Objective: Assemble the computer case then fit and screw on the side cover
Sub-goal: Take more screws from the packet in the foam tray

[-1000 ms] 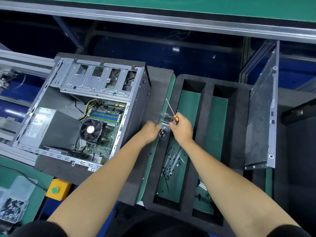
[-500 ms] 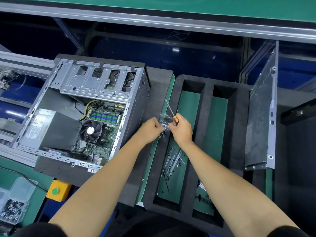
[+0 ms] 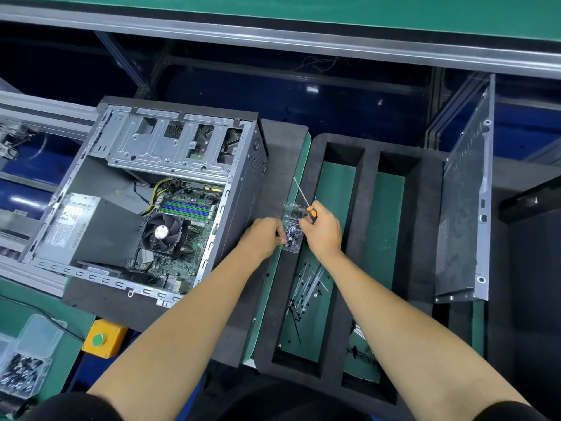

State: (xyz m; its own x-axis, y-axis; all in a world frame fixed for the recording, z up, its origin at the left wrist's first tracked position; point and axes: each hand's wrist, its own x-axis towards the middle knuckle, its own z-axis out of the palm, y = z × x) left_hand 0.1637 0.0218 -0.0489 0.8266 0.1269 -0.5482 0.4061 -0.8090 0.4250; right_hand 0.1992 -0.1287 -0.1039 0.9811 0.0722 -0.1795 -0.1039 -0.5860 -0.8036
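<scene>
1. Left of the screw box [image 3: 292,230], well apart: computer case [image 3: 158,205] lies open-side up on black foam, mobo + fan exposed. No cover on yet.
2. Left hand [image 3: 263,237] at the box's left edge, fingers curled in, looks like pinching a screw from it; the screw itself is too small to tell.
3. Screw box: small clear tray, sits on the foam rim, dark screws inside. Take one screw only and keep the tray flat so it doesn't tip off the rim.
4. Right hand [image 3: 322,230] touching the box's right side, wrapped round the screwdriver [image 3: 304,202] w/ orange handle, shaft pointing up-left past the box. Keep the tip clear of the left fingers.
5. Far right of the box: side cover [image 3: 464,214] stands upright against the foam organiser. Fit it before driving screws.
</scene>
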